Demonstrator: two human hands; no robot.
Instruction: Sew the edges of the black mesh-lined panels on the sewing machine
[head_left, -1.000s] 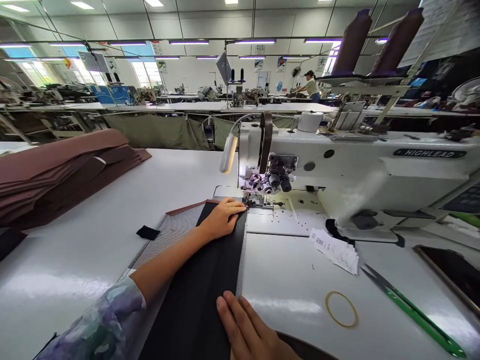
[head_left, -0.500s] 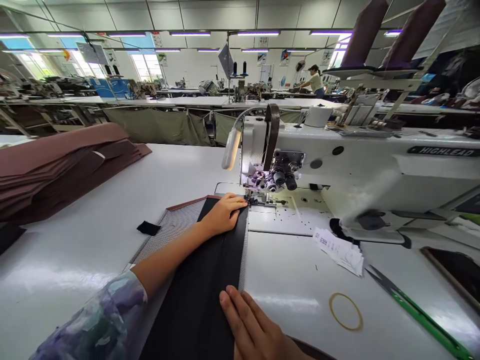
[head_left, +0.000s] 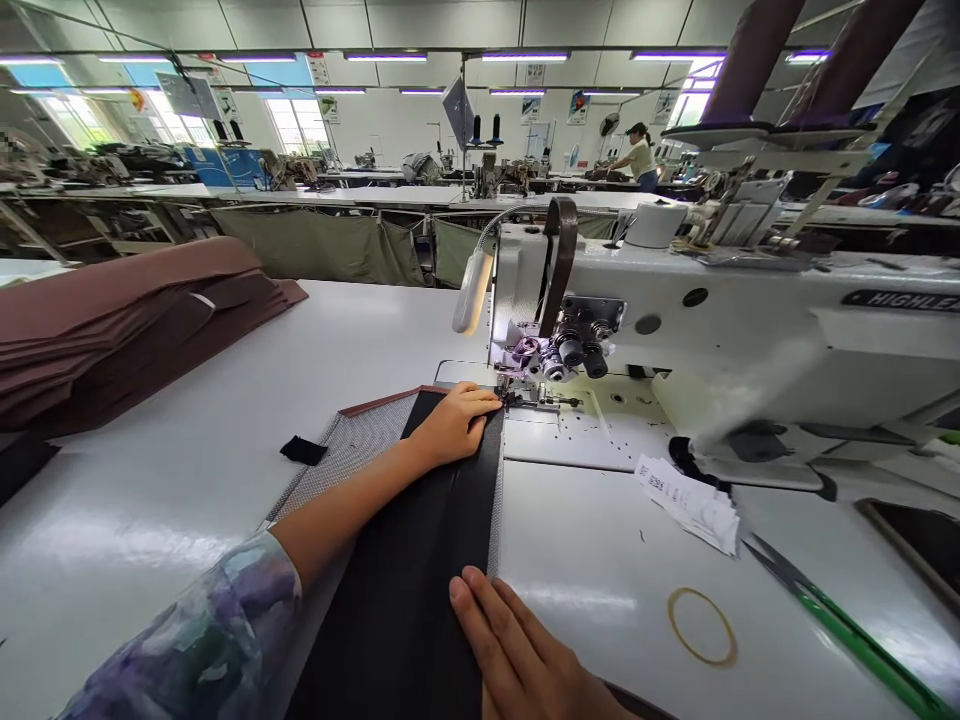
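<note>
A black fabric panel (head_left: 420, 560) lies over a grey mesh piece (head_left: 367, 440) with a brown bound edge, running up to the needle area of a white sewing machine (head_left: 525, 290). My left hand (head_left: 454, 425) rests flat on the panel's far end, its outstretched fingertips right beside the presser foot (head_left: 510, 392). Closer to me, my right hand (head_left: 521, 640) lies along the panel's right edge with straight fingers on the cloth; its thumb is hidden. On the left, a small black fabric scrap (head_left: 304, 450) touches the mesh's edge.
Folded brown fabric pieces (head_left: 142, 330) are stacked at the left. Right of the panel are white paper labels (head_left: 690, 505), a yellow ring (head_left: 702, 627), green-handled scissors (head_left: 847, 625) and a dark phone-like object (head_left: 919, 545). A lamp (head_left: 472, 290) hangs beside the machine head. A person (head_left: 640, 160) works far behind.
The whole view has shifted slightly, so things appear a little further right. Both hands keep nearly the same places on the black panel.
</note>
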